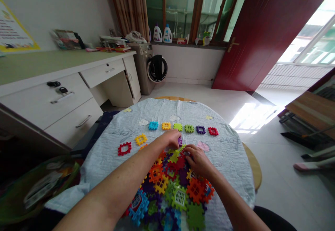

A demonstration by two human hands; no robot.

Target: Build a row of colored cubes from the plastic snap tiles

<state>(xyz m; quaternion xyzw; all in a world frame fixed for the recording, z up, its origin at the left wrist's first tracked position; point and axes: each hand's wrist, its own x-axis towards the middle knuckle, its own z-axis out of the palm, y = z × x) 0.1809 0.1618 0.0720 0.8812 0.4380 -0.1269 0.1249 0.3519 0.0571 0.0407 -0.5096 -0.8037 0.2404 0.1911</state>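
Note:
A loose pile of plastic interlocking building blocks (156, 173) in orange, red, green, purple and blue covers the near middle of the table. My left hand (172, 138) is above the far edge of the pile, its fingers closed at a small purple block (180, 141). Just right of it, my right hand (198, 158) rests on the pile's far right side with thumb and fingers apart. Its fingertips touch the pile near a light-green block (173, 156). Under both hands, some blocks are hidden.
Small blocks form a row beyond the hands, from a blue block (153, 125) to a red block (213, 131). A yellow block (141, 139) and a red frame block (125, 149) lie left. A pale cloth (104, 161) covers the round table. A desk (65, 63) stands left.

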